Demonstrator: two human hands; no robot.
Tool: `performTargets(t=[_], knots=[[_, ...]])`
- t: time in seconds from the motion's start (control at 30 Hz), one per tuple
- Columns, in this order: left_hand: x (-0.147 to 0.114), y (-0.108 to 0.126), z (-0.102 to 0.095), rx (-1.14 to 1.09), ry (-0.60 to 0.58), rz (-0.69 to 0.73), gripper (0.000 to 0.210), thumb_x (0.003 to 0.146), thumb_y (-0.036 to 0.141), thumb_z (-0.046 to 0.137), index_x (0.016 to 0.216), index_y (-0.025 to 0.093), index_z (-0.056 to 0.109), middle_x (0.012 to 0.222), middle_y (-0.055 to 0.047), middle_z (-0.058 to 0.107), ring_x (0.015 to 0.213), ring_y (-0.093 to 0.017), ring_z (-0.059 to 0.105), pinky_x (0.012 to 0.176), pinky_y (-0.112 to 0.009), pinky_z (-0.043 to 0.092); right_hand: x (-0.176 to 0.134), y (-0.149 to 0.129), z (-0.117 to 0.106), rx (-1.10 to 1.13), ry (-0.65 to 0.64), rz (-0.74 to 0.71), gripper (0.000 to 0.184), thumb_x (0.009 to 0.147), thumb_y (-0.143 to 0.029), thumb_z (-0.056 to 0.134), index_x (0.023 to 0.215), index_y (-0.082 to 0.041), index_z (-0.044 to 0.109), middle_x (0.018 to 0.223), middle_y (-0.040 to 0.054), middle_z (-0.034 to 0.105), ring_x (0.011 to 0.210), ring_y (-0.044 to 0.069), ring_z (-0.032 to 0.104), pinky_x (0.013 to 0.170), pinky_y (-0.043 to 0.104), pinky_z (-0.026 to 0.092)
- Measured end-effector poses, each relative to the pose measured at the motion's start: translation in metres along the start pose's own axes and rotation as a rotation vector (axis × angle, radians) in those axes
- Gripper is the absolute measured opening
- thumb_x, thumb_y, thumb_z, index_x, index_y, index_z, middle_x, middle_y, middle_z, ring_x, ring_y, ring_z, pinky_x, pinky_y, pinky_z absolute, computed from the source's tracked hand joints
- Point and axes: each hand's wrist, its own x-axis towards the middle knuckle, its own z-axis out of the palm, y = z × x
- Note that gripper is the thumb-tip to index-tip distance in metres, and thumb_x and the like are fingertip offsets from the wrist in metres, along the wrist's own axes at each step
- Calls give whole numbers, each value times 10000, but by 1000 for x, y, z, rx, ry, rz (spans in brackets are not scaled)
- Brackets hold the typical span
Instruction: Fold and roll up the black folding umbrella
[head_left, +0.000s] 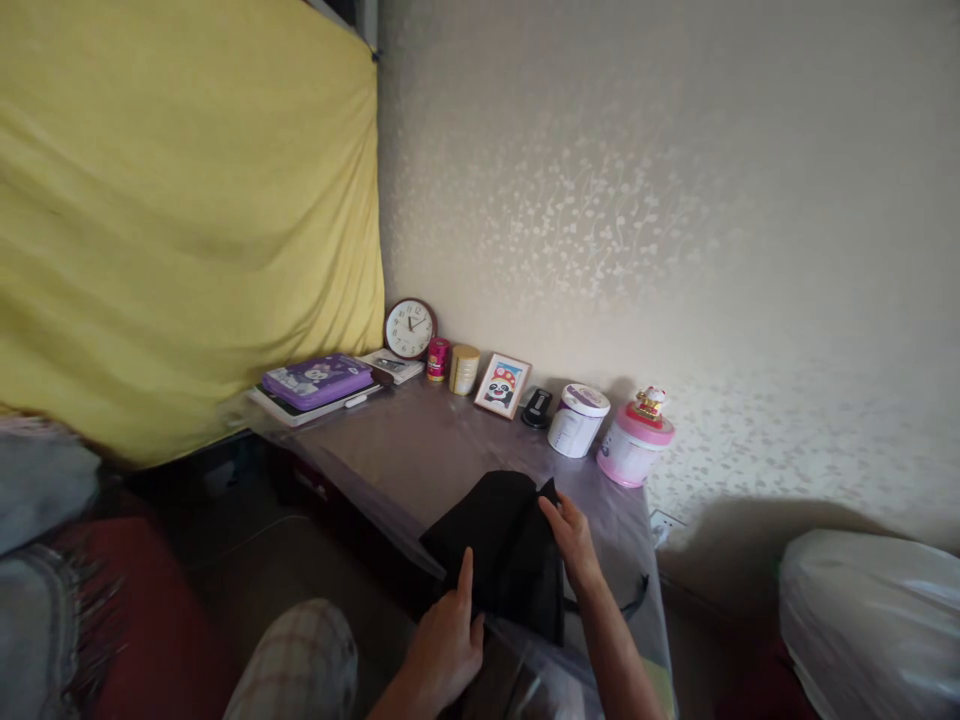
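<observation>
A black cloth item [495, 530], perhaps a bag, lies partly folded on the near part of the table; its exact kind is unclear. My right hand [574, 535] pinches its upper right corner, lifting that edge slightly. At the lower left edge is my left hand [448, 635], its index finger stretched along the cloth and the other fingers curled at the edge, partly hidden. A thin black strap [634, 600] trails across the table to the right of my right wrist.
Along the back of the table [405, 450] stand a clock [410, 328], a picture frame [502, 386], a white tub [578, 422] and a pink-lidded tub [634, 446] with a cat figurine. A purple case [317, 381] lies at left. A plastic-wrapped bundle [870, 610] sits right.
</observation>
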Motion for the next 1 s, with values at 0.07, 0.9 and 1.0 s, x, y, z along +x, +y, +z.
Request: performTargets(t=[0.07, 0.9, 1.0], knots=[[1, -2, 1, 11, -5, 3, 719, 871, 228, 402, 1438, 118, -27, 978, -105, 661, 874, -203, 618, 740, -271, 405, 5, -6, 16, 17, -27, 34, 522, 658, -496, 619, 1017, -116, 613, 554, -29, 550, 512, 150, 532, 443, 243, 412], [-3, 10, 1, 257, -5, 44, 702, 872, 163, 361, 1419, 340, -43, 952, -78, 616, 828, -222, 634, 692, -306, 447, 12, 14, 78, -135, -143, 28, 615, 772, -309, 550, 1301, -68, 349, 514, -43, 599, 513, 167, 618, 497, 246, 444], [0, 6, 5, 251, 0, 35, 666, 881, 163, 335, 1425, 327, -13, 934, -79, 629, 834, -218, 634, 699, -304, 444, 5, 8, 75, -111, -223, -46, 596, 809, -347, 514, 1308, -77, 330, 565, -28, 624, 541, 165, 623, 538, 260, 475]])
